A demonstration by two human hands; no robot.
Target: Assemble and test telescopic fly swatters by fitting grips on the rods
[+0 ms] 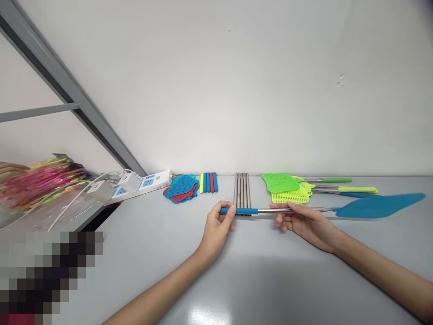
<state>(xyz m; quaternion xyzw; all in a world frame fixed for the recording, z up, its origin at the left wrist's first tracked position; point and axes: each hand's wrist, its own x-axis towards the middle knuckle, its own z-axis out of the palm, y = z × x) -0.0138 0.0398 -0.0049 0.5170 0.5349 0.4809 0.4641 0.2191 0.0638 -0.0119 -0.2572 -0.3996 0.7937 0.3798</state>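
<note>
I hold a blue fly swatter (379, 206) level above the grey table (257, 275). Its blue grip (241, 211) is pinched in my left hand (218, 228). My right hand (301, 221) is closed round the metal rod (270, 210) further right, and the blue mesh head points right. Just behind the swatter lie several bare metal rods (241, 189) side by side.
Against the wall lie loose blue and red mesh heads (181, 187), several coloured grips (209, 182), and finished green, yellow and blue swatters (304, 187). A white power strip (142, 184) with chargers sits at the back left, beside a heap of pink packets (37, 185).
</note>
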